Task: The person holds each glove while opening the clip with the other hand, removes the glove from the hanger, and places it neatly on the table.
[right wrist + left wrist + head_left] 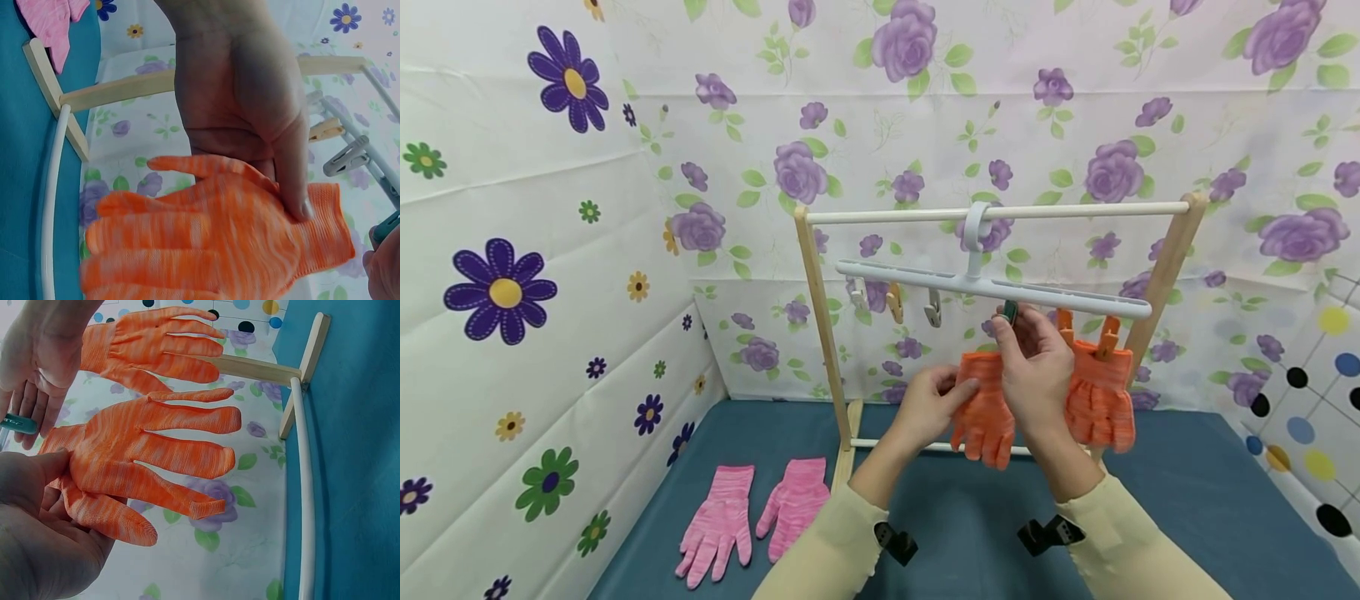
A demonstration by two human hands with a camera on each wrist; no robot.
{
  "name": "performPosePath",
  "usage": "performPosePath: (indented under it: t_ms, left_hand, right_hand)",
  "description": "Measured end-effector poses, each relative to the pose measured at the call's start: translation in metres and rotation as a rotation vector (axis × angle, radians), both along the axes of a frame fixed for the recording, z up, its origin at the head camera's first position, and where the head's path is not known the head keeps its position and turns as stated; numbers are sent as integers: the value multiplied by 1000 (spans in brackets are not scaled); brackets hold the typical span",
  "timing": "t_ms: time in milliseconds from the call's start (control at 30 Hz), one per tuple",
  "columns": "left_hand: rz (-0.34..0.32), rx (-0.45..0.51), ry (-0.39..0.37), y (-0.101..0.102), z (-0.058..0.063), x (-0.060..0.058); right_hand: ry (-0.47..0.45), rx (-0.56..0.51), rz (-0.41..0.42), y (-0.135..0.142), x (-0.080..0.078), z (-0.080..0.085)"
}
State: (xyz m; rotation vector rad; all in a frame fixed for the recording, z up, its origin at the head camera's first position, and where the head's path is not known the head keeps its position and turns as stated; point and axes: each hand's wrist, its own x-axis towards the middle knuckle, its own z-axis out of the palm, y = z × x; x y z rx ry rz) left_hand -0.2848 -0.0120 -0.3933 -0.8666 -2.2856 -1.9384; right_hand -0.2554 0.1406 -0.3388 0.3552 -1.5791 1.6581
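Observation:
My left hand (928, 406) pinches an orange glove (987, 412) near its cuff, thumb on the near face; the glove hangs fingers down below the hanger. My right hand (1037, 367) holds a green clothespin (1010, 312) just under the grey hanger (992, 286). In the left wrist view the green clothespin (19, 423) lies between the right thumb and fingers, apart from the glove's cuff. A second orange glove (1099, 400) hangs at the right from orange clothespins (1107, 337). Whether the green clothespin is attached to the hanger cannot be made out.
A wooden rack (822, 325) with a white top rod (1075, 211) carries the hanger. Along the hanger's left part hang a white clothespin (858, 293), a yellow one (894, 302) and a grey one (933, 308). Two pink gloves (722, 521) lie on the blue tabletop (955, 533) at left.

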Motion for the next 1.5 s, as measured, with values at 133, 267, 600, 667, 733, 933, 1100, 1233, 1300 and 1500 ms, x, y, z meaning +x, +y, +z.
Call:
performPosePath:
  t_ms: [133,267,600,667,733,933,1100,1233,1300,1500]
  left_hand:
    - [6,8,7,-5,-5,0]
    - [11,20,9,-9,-6,2]
    - [6,23,26,-16,-9,4]
    - [10,26,28,-18,-9,5]
    - [15,23,32,-19,-9,7]
    - [20,23,18,-24,-9,10]
    - [38,19,-1,-28,-9,13]
    - [49,22,-16,-31,-10,15]
    - [48,24,-16,-33,-10,15]
    - [43,31,-9,-39,-9,18]
  right_hand:
    - [24,10,16,1,0,0]
    - [35,14,30,1,0,0]
    - [15,16,37,3,0,-2]
    - [15,13,39,3,-1,-2]
    - [15,13,41,3,-1,-2]
    - [19,14,35,3,1,-4]
    - [24,13,36,4,1,-6]
    - [20,16,38,5,2,-7]
    - [15,20,39,6,3,-8]
    - [-9,37,39,6,7,-10]
